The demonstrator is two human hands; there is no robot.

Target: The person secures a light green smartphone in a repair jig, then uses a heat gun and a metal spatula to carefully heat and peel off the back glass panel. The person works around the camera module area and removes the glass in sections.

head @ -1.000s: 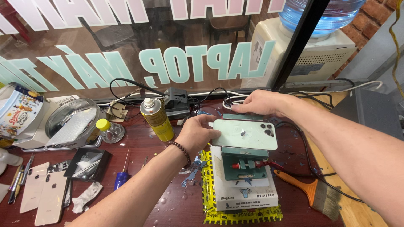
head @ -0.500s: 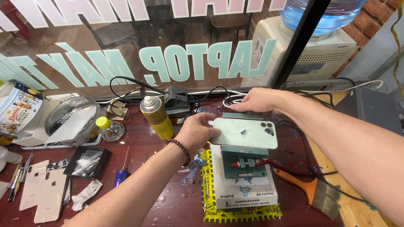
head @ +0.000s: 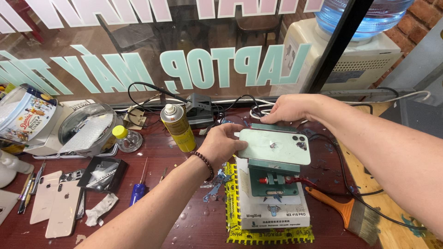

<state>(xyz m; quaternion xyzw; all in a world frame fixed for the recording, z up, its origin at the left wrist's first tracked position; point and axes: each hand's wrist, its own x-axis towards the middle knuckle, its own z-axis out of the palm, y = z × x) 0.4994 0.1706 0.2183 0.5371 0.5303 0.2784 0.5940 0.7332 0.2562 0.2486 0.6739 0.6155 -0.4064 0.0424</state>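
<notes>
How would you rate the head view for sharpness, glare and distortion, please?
Head view: sharp and evenly lit; reflections on the window glass; wide-angle stretch enlarges the right forearm near the edge; left hand and green phone crisp, no motion blur.

Left hand gripping pale green phone, right hand behind green holder

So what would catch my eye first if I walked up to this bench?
Probably the pale green phone, back up on a green clamp stand at the centre, with the left hand gripping its left end and the right hand behind it. Next, the yellow spray can just left.
</notes>
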